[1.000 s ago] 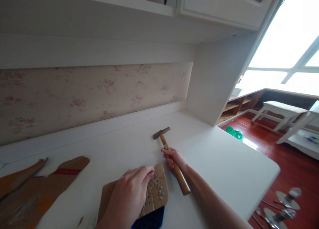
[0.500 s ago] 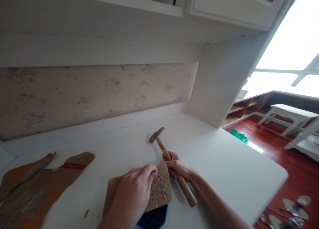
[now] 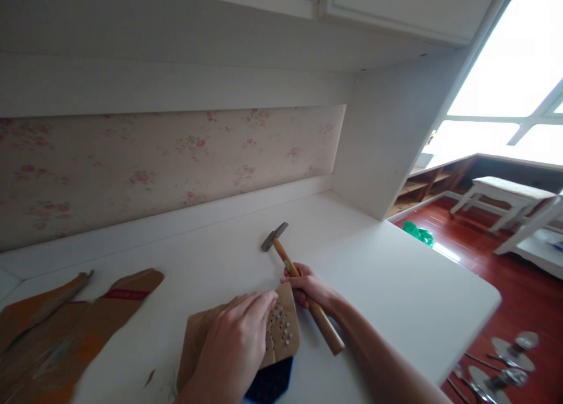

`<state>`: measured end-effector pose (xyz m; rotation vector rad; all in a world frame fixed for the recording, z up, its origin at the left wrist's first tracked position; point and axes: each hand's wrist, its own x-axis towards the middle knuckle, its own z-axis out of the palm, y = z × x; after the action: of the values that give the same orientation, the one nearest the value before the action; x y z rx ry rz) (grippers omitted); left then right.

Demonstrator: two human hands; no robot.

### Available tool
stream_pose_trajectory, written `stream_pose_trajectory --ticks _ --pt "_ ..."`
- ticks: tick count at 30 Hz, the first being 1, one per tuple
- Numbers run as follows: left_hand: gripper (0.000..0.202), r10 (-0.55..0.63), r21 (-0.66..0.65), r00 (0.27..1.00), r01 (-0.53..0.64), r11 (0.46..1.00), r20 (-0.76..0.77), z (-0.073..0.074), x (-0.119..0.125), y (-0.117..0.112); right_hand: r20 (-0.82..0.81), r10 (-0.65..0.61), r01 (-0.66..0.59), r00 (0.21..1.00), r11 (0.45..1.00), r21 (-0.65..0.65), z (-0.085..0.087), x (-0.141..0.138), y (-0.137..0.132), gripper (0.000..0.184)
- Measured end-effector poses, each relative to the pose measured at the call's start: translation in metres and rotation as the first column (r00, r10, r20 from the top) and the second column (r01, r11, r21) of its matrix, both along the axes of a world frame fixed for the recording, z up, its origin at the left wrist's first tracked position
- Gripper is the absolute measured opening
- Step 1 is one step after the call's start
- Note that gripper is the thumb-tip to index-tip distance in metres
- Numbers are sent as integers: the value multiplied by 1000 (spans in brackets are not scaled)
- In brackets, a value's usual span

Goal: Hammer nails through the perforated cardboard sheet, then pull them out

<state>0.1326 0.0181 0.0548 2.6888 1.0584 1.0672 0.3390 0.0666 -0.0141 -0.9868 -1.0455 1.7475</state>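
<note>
My right hand point(image 3: 310, 287) is wrapped round the wooden handle of a hammer point(image 3: 324, 326). The steel head points away from me, just above the white tabletop. My left hand point(image 3: 241, 325) lies over a brown cardboard piece point(image 3: 288, 304), its thumb and fingers pinched together near the cardboard's right part. What the pinch holds is hidden. Several grey nail heads point(image 3: 287, 326) stand in the cardboard beside small punched holes. Under the cardboard's near edge a dark blue slab point(image 3: 270, 382) sticks out. My right fingers are close to the cardboard's right corner.
Torn brown cardboard point(image 3: 109, 310) lies on the left of the white tabletop point(image 3: 373, 287). A white cabinet point(image 3: 396, 11) overhangs the back. To the right, beyond the table edge, are a white bench point(image 3: 510, 187), a green bag point(image 3: 417, 233) and metal parts point(image 3: 510, 357) on the red floor.
The view has shifted slightly, so everything sits a little further left. My hands, the hammer and the cardboard keep nearly the same places relative to each other.
</note>
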Motion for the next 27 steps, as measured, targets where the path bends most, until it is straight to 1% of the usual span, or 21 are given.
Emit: stream_pose_trajectory --ticks 3,5,10,15,19,21,25,27 --pt "32 -26 15 999 25 1000 30 5 -4 1 -8 -15 15 1000 1000 -8 1 -1 -1 32" --pt "35 -43 -7 997 44 999 67 7 -4 1 -10 -16 16 1000 1000 -12 2 -1 -1 33" --pt "29 -57 -115 990 71 991 127 -1 3 2 -7 -27 27 1000 999 -21 4 -2 -1 35" --pt "30 -56 -111 991 69 991 118 -8 6 2 1 -48 48 999 998 -28 5 -3 -2 35" --pt "40 -60 -126 996 68 990 65 -6 5 1 -1 -62 61 998 998 -35 6 -3 -3 37" --pt "43 -61 -109 997 66 992 48 -4 4 1 -3 -63 62 998 997 -37 7 -4 -3 37" --pt "49 -56 -7 998 56 998 -19 -1 3 -4 -9 -61 61 998 998 -35 8 -4 -3 34" --pt "48 -41 36 999 42 998 -18 0 4 -6 -11 -65 64 998 997 -36 8 -4 -3 33"
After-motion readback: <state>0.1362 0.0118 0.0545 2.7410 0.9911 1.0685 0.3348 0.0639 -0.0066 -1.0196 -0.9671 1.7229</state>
